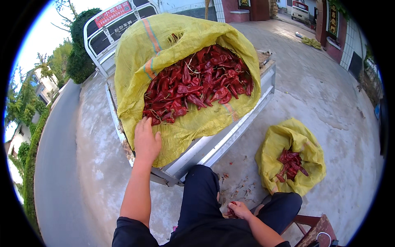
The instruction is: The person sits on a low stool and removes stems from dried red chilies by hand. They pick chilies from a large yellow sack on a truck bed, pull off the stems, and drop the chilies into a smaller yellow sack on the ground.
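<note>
A big yellow woven sack [135,49] lies on its side on the truck bed, its wide mouth full of dried red chili peppers [197,84]. At the near left corner of that mouth, my left hand [147,140] rests on the sack's edge. Its fingertips reach the nearest peppers and its thumb stands apart; I see nothing held in it. Low between my knees, my right hand [240,210] is closed around a red chili pepper [231,210], which my fingers partly cover. Beyond my right knee, a smaller yellow sack [269,152] stands open on the ground with some red peppers [291,164] inside.
The truck bed's metal side [230,144] stands right in front of my knees. Stems and scraps [242,189] litter the concrete. A brown wooden seat [319,230] is at the lower right. A road [61,156] runs along the left, and a white vehicle [299,11] is far back.
</note>
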Action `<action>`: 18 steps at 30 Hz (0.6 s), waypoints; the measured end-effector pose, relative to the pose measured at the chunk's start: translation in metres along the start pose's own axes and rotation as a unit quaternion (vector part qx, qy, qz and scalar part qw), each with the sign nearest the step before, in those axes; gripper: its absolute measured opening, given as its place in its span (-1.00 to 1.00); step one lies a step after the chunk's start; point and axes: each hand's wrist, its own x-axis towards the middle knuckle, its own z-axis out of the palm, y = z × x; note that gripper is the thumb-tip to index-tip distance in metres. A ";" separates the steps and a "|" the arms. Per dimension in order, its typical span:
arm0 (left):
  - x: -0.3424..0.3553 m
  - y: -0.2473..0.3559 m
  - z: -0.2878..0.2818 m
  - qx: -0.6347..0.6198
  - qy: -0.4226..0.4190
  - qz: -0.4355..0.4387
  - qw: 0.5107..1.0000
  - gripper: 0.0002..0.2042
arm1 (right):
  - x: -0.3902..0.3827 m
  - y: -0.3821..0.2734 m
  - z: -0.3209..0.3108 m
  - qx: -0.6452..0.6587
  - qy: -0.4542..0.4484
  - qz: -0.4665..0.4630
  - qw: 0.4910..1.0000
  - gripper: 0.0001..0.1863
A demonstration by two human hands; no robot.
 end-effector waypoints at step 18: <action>0.032 -0.014 -0.004 -0.059 -0.049 -0.014 0.997 -0.67 | 0.001 0.003 -0.009 0.037 0.011 -0.027 0.999 -0.78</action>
